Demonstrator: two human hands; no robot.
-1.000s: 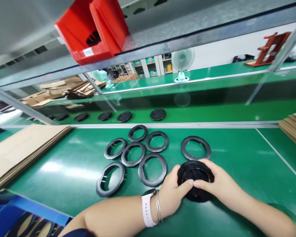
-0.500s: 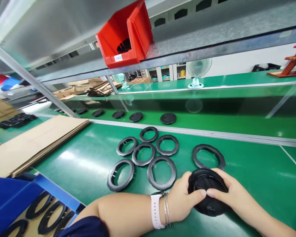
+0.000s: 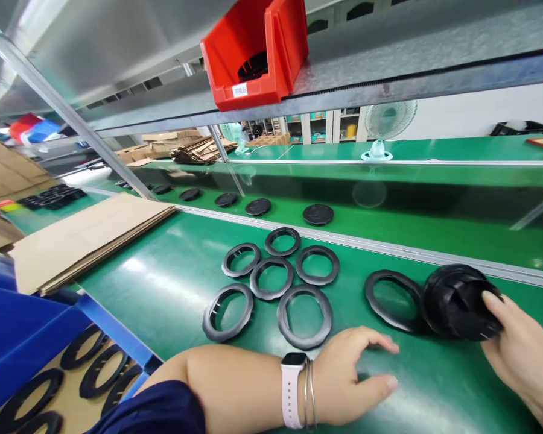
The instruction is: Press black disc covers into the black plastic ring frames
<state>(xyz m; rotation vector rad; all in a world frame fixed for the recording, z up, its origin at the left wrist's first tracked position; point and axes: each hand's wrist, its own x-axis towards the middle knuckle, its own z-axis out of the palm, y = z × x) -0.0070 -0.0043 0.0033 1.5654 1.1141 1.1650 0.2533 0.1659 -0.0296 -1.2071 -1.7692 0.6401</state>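
My right hand (image 3: pixel 518 343) grips a round black plastic part (image 3: pixel 459 301), tilted on its side above the green table at the right. Just left of that part, and partly hidden by it, lies a black ring (image 3: pixel 374 301). My left hand (image 3: pixel 350 377) is empty, its thumb and fingers apart, low over the table. Near its fingertips sits a loose black ring (image 3: pixel 281 325), part of a group of several such rings, among them a middle one (image 3: pixel 254 283). A watch with a pink strap (image 3: pixel 291 392) and thin bangles circle my left wrist.
Several black discs (image 3: pixel 318 214) lie in a row on the green strip behind the table's metal rail (image 3: pixel 366 242). Flat cardboard (image 3: pixel 95 235) is stacked at left, above a blue bin (image 3: pixel 113 325) with more rings. A red bin (image 3: pixel 248 96) stands on the overhead shelf.
My left hand has let go of the round black part and opened. My right hand has carried the part up and to the right, beside the single ring. The view has shifted slightly.
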